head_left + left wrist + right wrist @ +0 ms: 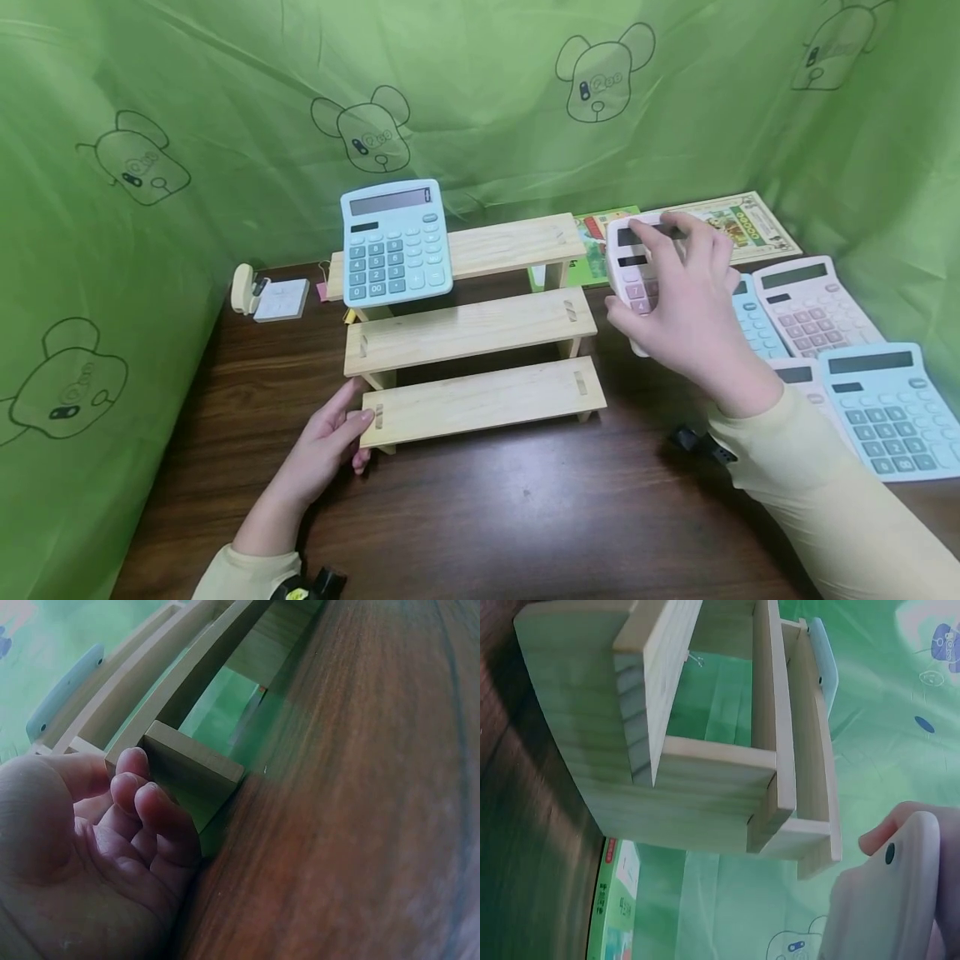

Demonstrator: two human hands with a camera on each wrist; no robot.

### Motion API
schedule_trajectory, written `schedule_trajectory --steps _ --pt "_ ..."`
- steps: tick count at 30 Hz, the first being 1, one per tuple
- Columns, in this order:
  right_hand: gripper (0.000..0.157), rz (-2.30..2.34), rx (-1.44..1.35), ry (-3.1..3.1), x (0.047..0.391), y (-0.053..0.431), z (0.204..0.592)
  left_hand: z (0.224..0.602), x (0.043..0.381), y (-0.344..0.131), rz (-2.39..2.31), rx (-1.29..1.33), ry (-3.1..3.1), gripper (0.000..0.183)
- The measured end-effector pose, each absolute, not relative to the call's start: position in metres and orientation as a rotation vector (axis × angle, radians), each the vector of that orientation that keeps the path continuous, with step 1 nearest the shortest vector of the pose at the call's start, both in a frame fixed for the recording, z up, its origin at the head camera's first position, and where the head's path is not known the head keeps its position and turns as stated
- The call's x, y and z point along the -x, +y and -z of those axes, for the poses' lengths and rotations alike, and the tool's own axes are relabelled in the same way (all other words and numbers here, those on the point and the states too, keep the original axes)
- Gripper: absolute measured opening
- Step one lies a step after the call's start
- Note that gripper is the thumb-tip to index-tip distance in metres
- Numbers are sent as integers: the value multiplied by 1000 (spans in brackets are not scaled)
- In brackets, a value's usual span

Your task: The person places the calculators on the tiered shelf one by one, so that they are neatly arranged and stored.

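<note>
A three-step wooden shelf (480, 402) stands on the dark table. My left hand (326, 442) grips the left end of its lowest step, thumb on top; the left wrist view shows the curled fingers (161, 814) against the wood. A blue calculator (397, 242) rests tilted back on the left of the top step. To the right of the shelf, my right hand (686, 308) holds a pink calculator (628, 265) up by its edges. In the right wrist view the back of that pink calculator (889, 892) shows, close to the shelf's right end.
At the right lie several more calculators, pink (813, 308) and blue (888, 408), partly overlapping. Behind them are a green box (588, 267) and a cream printed board (765, 225). A notepad (282, 300) and a small cream object (242, 288) sit at the back left. Green cloth (480, 100) surrounds the table.
</note>
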State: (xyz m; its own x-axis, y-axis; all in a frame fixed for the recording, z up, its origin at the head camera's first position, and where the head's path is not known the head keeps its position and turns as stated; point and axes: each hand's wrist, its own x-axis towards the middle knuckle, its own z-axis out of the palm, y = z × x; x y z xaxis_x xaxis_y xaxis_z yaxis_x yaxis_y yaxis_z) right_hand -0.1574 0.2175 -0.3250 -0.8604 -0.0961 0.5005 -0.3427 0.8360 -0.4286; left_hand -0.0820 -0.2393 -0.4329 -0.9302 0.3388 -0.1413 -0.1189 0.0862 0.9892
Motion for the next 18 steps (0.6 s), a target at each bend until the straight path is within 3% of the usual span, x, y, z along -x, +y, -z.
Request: schedule_trajectory --steps 9,18 --pt "83 -684 -417 -2436 160 206 320 436 82 -238 -1917 -200 2019 75" --pt "78 -695 -433 -2439 168 184 309 436 81 -238 -1917 -165 2035 74"
